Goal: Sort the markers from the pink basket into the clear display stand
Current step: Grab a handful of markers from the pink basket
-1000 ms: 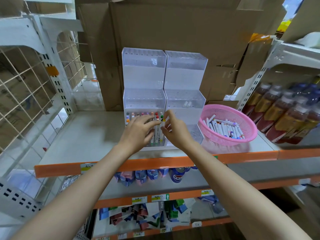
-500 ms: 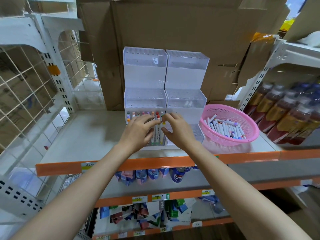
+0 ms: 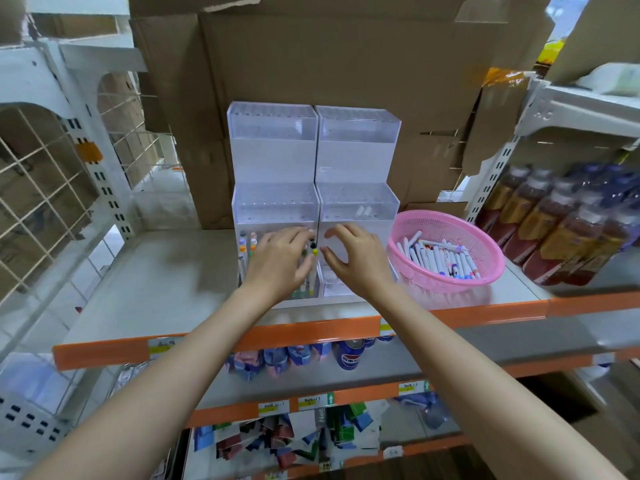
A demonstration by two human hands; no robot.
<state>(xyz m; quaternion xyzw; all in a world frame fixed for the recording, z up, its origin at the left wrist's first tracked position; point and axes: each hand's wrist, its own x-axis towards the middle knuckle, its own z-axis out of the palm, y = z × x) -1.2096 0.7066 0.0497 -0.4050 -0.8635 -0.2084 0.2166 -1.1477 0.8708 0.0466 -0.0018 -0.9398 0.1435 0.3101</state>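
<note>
Head view: clear display stand (image 3: 273,161) sits on grey shelf (image 3: 156,271), stepped in 3 tiers, 2 columns side by side, back against cardboard boxes (image 3: 329,64). Lowest L tier holds upright markers (image 3: 246,244), coloured caps up. Mid R tier shows two white marker ends (image 3: 364,212). Left hand (image 3: 277,263): palm down over lowest L tier, fingers extended and slightly spread, lying across the marker caps, not closed round any item. Right hand (image 3: 360,259): just beside left hand, over lowest R tier, fingers apart and loosely curved, thumb out toward left hand, holding nothing. Hands are near each other, not touching. Pink basket (image 3: 450,289) stands on same shelf just R of stand; contact w/ stand cannot be told. Loose markers (image 3: 440,259) lie piled flat inside basket, mostly white barrels w/ coloured ends. Bottles (image 3: 554,230) of dark drink stand R of basket. Below the shelf's orange edge (image 3: 242,337), lower shelves carry cans (image 3: 348,355) and packets (image 3: 277,441).
</note>
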